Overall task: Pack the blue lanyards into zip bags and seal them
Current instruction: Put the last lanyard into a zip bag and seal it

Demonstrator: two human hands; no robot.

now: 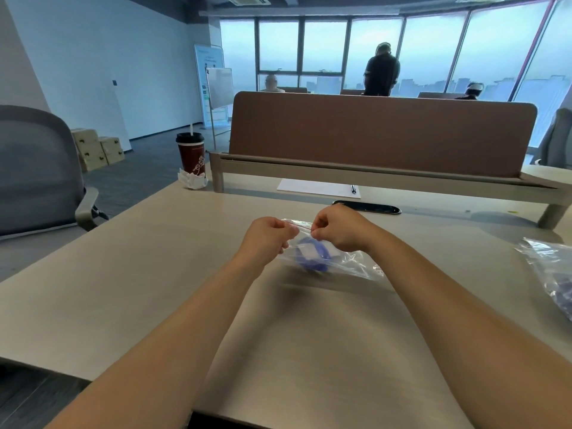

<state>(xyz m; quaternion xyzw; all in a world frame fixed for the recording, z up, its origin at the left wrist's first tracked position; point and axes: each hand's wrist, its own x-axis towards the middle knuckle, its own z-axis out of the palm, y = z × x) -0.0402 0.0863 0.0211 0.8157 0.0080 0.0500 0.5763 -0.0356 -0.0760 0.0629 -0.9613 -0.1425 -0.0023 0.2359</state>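
Note:
A clear zip bag (349,264) hangs just above the beige desk (154,274) at its middle, with a blue lanyard (312,258) bunched inside. My left hand (269,235) pinches the bag's top strip at its left end. My right hand (337,227) pinches the same strip a little to the right. The two hands are close together, and the strip between them is thin and partly hidden by my fingers. The bag and lanyard look blurred.
More clear bags (548,274) with blue inside lie at the right edge. Beyond my hands are a black oval grommet (368,207), a paper sheet (315,187) with a pen (353,189), a brown divider (380,134), a coffee cup (190,154) and a grey chair (34,171).

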